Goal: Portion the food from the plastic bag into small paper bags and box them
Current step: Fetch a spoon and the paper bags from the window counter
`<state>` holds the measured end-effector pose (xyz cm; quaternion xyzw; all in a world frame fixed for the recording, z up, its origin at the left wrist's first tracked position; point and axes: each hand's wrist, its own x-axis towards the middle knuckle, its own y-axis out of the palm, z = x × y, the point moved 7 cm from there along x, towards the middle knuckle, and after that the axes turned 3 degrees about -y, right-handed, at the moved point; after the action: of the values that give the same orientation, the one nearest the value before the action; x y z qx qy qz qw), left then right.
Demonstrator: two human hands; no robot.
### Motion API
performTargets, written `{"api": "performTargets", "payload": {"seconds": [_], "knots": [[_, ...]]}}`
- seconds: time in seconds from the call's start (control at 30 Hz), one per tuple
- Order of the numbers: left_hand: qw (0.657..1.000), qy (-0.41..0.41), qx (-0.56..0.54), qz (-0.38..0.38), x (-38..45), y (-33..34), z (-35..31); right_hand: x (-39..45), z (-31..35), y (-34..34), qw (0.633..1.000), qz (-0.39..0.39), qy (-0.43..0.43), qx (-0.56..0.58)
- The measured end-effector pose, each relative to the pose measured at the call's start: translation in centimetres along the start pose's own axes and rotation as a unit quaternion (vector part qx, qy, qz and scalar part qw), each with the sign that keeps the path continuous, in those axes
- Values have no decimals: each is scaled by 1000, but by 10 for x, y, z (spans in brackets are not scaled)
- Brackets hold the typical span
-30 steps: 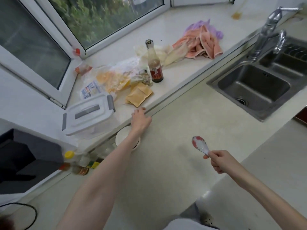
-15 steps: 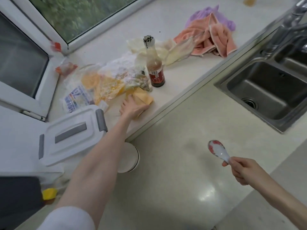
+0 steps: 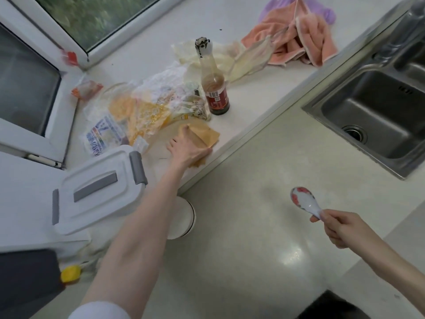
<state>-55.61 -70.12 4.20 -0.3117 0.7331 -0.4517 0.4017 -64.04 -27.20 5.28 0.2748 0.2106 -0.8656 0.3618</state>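
A small stack of brown paper bags [image 3: 205, 134] lies on the raised sill near its front edge. My left hand [image 3: 187, 149] is on the stack and grips its near corner. Just behind it lies a crumpled clear plastic bag [image 3: 147, 111] with yellow food inside. A white plastic box [image 3: 96, 187] with a grey-latched lid stands at the left of the sill. My right hand [image 3: 342, 226] grips the handle of a white ceramic spoon [image 3: 304, 201] with red marks, held over the lower counter, bowl facing up.
A brown sauce bottle [image 3: 213, 88] stands right behind the paper bags. Orange and purple cloths [image 3: 303, 40] lie farther back. A steel sink [image 3: 377, 111] is at the right. A white bowl [image 3: 184, 217] sits under the sill edge beside my left arm. A yellow cap [image 3: 70, 273] lies low left.
My left hand has reached forward from the sill edge onto the paper bags and taken hold of them. The right hand keeps the spoon over the counter. The camera moved closer.
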Motion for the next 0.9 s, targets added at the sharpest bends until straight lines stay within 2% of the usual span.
{"api": "performTargets", "payload": {"seconds": [0.07,0.17,0.33,0.4,0.47,0.53,0.6,0.7,0.77,0.9], "knots": [[999,-19,-20,26,-8,5,-1,1,-3,-3,1000,10,-2,3],[998,-34,21,58,-23,15,-6,6,-5,-15,1000,20,-4,17],[998,-21,44,27,-63,20,-36,19,-3,-50,999,32,-11,36],[1000,-7,13,11,-90,23,-68,22,-1,-70,998,40,-10,41],[997,-6,-79,27,-125,38,-107,20,1,-94,998,49,-8,40],[970,-31,-213,112,-166,73,-154,18,2,-125,998,52,-10,40],[925,-95,-310,198,-206,117,-201,17,-1,-162,998,46,-9,47],[861,-201,-392,255,-250,176,-269,12,-14,-229,998,24,-11,56],[849,-209,-388,290,-271,202,-319,8,-30,-278,998,0,-11,60],[863,-154,-365,314,-290,232,-410,-5,-77,-382,995,-70,18,69]]}}
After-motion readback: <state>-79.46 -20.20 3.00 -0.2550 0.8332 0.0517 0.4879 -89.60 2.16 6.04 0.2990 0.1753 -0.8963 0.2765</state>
